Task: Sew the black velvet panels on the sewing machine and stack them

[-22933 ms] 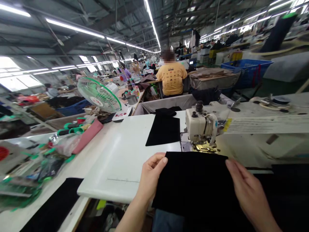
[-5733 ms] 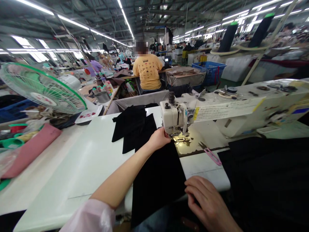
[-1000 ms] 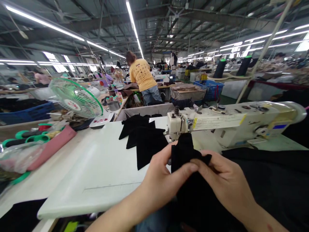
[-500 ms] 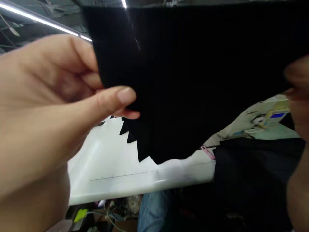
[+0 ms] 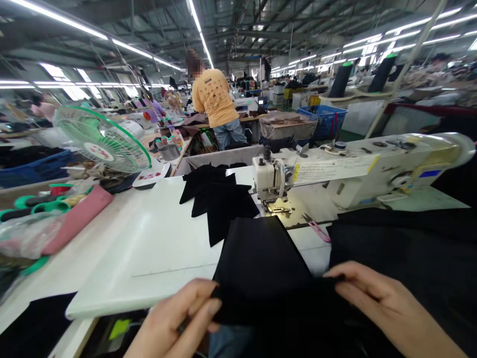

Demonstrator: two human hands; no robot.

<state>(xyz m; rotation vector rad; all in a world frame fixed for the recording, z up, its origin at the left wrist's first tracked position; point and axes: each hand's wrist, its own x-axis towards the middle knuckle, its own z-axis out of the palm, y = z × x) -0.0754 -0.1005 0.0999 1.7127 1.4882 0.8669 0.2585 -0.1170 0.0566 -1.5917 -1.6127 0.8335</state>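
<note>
A black fabric piece (image 5: 261, 253) stretches between my hands at the table's front edge, its far end lying on the white tabletop. My left hand (image 5: 182, 318) pinches its left edge between thumb and fingers. At the right edge, my right hand (image 5: 372, 298) grips it the same way. Just beyond lie several black cut pieces (image 5: 227, 204), overlapping in a fanned row. The sewing machine (image 5: 270, 179) stands behind the fabric with its needle area lit. Pink-handled thread snips (image 5: 318, 229) rest to the right of the fabric.
More black cloth (image 5: 402, 243) covers the table on the right. A green-rimmed fan (image 5: 102, 141) stands at the back left, near thread cones (image 5: 44, 205) and a pink roll (image 5: 80, 219). A person in a yellow shirt (image 5: 216, 97) stands farther back. Blue crates (image 5: 320, 119) are behind the machine.
The black fabric has come down from close in front of the camera to the table edge. Both hands moved down with it, still holding it, and the machine and room are now visible.
</note>
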